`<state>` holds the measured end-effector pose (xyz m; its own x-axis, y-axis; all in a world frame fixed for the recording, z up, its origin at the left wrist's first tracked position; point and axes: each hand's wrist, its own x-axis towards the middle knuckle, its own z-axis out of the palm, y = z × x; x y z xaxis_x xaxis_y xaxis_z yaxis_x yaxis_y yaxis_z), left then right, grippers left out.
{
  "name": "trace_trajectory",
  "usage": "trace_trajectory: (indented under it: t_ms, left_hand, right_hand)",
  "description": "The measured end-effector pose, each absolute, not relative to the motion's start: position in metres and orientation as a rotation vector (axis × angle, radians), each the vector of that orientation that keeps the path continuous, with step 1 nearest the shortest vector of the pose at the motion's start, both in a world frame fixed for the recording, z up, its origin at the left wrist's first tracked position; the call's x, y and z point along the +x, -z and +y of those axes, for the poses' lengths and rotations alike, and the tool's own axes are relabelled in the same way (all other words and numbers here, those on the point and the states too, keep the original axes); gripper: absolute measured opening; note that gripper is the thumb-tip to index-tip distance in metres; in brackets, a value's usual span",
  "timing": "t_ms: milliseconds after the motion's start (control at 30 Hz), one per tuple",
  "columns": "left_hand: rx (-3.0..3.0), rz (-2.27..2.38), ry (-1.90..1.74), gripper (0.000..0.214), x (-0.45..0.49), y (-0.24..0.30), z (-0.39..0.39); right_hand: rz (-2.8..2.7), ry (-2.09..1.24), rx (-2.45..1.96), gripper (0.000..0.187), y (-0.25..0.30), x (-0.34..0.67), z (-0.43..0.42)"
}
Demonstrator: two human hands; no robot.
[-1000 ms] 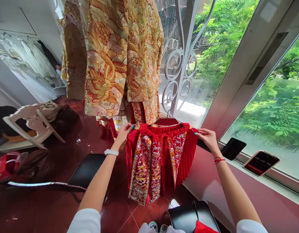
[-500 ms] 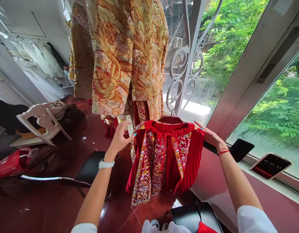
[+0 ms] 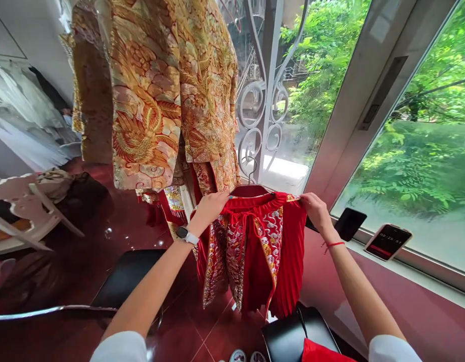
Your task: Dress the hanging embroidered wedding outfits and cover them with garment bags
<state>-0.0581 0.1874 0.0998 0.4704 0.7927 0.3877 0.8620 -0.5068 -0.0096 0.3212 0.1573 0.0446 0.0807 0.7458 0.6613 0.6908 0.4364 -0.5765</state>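
A red pleated skirt (image 3: 255, 271) with gold and silver embroidered panels hangs in front of me on a dark hanger (image 3: 250, 190) with a metal hook. A thin red drawstring is tied at its gathered waistband. My left hand (image 3: 211, 211), with a watch on its wrist, is closed on the left end of the waistband. At the opposite end, my right hand (image 3: 315, 208) pinches the waistband's top edge; a red string circles that wrist. The fingertips are partly hidden by the cloth and the hands.
A gold embroidered jacket (image 3: 142, 110) hangs at the upper left. Two phones, one dark (image 3: 350, 224) and one showing a timer (image 3: 388, 242), lean by the window. A black chair (image 3: 288, 337) stands below the skirt, another black seat (image 3: 128, 274) to the left, and a white chair (image 3: 19, 206) farther left.
My left hand has gone from open beside the skirt to closed on its waistband. My right hand has closed on the other end. The view has turned right.
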Motion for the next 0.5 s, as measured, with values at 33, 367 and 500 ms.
trace_trajectory:
  t_ms: [33,367,500]
  left_hand:
    - [-2.495,-1.457,0.447,0.033,-0.057,-0.101,0.184]
    - [-2.363,-1.584,0.253,0.039,-0.052,-0.114,0.165]
    - [-2.324,-1.610,0.257,0.040,-0.052,-0.112,0.166]
  right_hand:
    - [-1.657,0.122,-1.287,0.040,-0.048,0.323,0.151]
    - [-1.572,0.546,-1.390,0.025,0.022,0.287,0.084]
    - [-1.452,0.465,-1.439,0.022,0.024,0.275,0.094]
